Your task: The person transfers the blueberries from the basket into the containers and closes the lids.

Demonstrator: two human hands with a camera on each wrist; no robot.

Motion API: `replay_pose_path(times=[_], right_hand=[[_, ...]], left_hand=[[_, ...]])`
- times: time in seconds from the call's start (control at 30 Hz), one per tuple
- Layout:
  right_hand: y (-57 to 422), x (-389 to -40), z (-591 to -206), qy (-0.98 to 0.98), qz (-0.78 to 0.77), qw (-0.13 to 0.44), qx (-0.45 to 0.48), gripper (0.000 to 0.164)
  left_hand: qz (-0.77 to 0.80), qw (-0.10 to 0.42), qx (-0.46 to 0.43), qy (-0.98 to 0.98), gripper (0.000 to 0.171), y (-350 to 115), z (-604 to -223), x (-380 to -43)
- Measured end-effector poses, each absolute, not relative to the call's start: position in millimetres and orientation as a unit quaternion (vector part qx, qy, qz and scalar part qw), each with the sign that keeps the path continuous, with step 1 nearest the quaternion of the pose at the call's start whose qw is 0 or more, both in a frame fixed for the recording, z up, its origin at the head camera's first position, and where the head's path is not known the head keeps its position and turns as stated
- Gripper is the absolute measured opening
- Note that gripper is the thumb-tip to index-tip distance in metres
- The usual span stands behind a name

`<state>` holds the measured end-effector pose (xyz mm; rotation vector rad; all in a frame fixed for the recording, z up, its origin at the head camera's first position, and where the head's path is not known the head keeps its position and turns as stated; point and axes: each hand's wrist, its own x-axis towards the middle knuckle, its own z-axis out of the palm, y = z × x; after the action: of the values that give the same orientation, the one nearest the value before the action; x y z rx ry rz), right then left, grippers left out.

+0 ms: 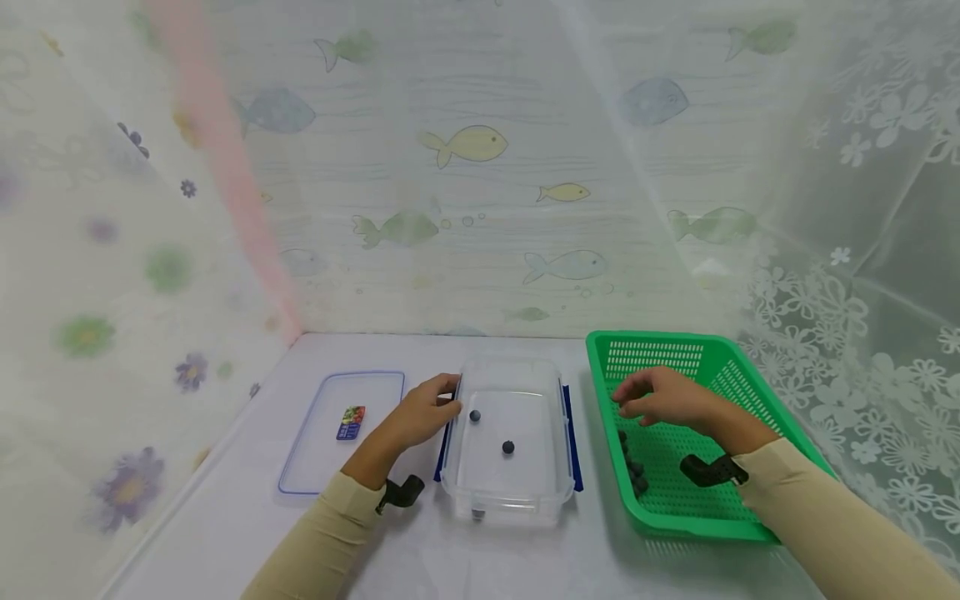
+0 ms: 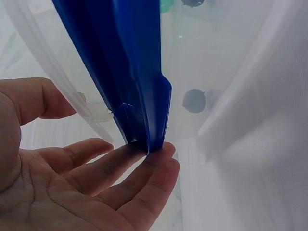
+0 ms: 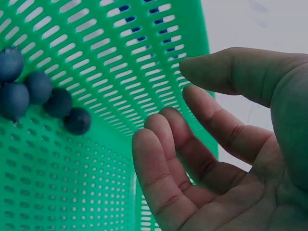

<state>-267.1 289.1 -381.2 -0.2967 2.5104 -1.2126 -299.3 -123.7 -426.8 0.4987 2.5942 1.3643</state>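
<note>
A clear food container (image 1: 498,492) with blue side latches (image 1: 572,437) stands in the middle of the table. Two blueberries show inside it, one near the left wall (image 1: 475,415) and one nearer the centre (image 1: 508,447). My left hand (image 1: 420,417) holds its left side, thumb by the rim and fingertips at the lower end of the blue latch (image 2: 130,72). Over the left part of a green basket (image 1: 697,523) hovers my right hand (image 1: 663,400), loosely curled with nothing between thumb and fingers. Several blueberries (image 3: 38,89) lie along the basket's left wall, beside that hand.
Left of the container a clear lid (image 1: 315,458) with a blue seal lies flat, bearing a colourful label (image 1: 351,423). A fish-printed curtain (image 1: 480,250) hangs behind the table, and flower-patterned sheets (image 1: 112,375) close in both sides. The basket's raised rim stands right of the container.
</note>
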Motion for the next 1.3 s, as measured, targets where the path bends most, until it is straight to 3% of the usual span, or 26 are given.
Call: replay_pose_path(times=[1.3], right_hand=[[301, -274, -414, 0.888, -0.375, 0.258, -0.071, 0.039]], left_hand=[[0.505, 0.117, 0.161, 0.840, 0.059, -125, -424, -300]])
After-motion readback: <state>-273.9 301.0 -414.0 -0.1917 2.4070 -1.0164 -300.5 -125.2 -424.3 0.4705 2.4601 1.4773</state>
